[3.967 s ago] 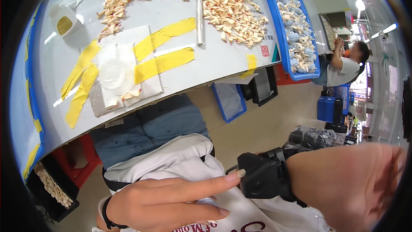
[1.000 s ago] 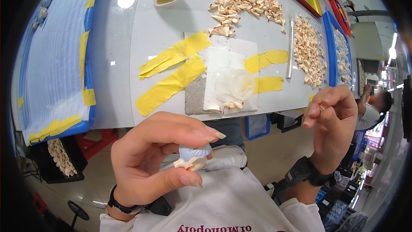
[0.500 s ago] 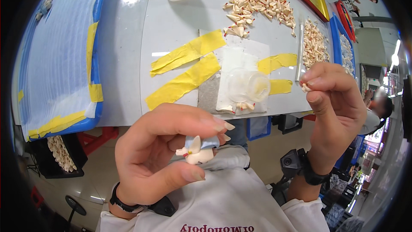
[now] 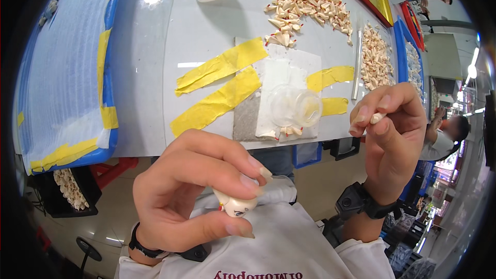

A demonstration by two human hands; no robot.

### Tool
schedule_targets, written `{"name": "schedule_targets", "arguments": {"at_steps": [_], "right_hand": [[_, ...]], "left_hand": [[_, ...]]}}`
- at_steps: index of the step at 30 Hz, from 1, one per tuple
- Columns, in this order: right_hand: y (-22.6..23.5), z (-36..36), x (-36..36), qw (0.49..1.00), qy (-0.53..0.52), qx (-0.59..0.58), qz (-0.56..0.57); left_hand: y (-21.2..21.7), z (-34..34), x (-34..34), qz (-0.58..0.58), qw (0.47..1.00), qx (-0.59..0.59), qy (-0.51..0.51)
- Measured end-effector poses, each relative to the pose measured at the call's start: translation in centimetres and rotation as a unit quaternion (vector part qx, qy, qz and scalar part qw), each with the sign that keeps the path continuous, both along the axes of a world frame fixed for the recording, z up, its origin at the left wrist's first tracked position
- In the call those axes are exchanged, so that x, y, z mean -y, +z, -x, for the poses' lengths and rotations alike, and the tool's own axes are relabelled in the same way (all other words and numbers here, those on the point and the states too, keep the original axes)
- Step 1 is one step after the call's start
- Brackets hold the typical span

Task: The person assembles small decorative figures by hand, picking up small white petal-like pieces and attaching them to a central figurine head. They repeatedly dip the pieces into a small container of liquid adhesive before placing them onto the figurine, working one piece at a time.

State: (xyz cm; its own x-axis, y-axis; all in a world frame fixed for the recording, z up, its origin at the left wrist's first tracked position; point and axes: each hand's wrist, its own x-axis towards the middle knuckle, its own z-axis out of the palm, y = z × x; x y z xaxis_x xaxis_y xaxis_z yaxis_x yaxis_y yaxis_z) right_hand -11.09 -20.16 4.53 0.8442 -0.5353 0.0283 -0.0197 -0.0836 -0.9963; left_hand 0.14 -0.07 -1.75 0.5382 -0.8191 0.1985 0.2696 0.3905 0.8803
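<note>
On the near side of the clear dish (image 4: 297,106) and to its left, the left hand (image 4: 191,191) pinches a small painted figure (image 4: 238,207) between thumb and fingertips, the gap no wider than the figure. A drawn eye faces out; the fingers cover much of the rest, so from where I stand its whole shape is hard to tell. To the right of the dish, the right hand (image 4: 395,129) has thumb and fingers nearly together on a tiny cream piece (image 4: 377,118). That second grip is the one I'd worry about: with so little to hold, a slight roll of the thumb could flip the piece out. Should the left pinch slacken, the figure might well drop to the floor (image 4: 330,181), and too hard a squeeze could mark its paint. At the dish's near side lie loose red-tipped pieces (image 4: 291,130), close to the board's (image 4: 250,116) front edge, where a brushing sleeve could scatter them. Beyond the dish, a heap of similar pieces (image 4: 310,5) might swallow anything flicked that way.
</note>
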Motion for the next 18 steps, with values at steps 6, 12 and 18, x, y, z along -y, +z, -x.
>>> {"name": "schedule_targets", "arguments": {"at_steps": [6, 12, 18], "right_hand": [[0.3, 0.4, 1.3, 0.989, -0.050, -0.002, 0.140], [1.3, 2.1, 7.1, 0.788, -0.109, -0.245, 0.555], [2.6, -3.3, 8.1, 0.817, 0.059, -0.213, 0.533]], "left_hand": [[0.3, 0.3, -0.3, -0.016, 0.998, -0.053, 0.002], [0.3, 0.2, -0.4, 0.000, 0.996, -0.084, 0.004], [0.8, 0.3, -0.3, -0.019, 0.996, -0.083, -0.012]]}}
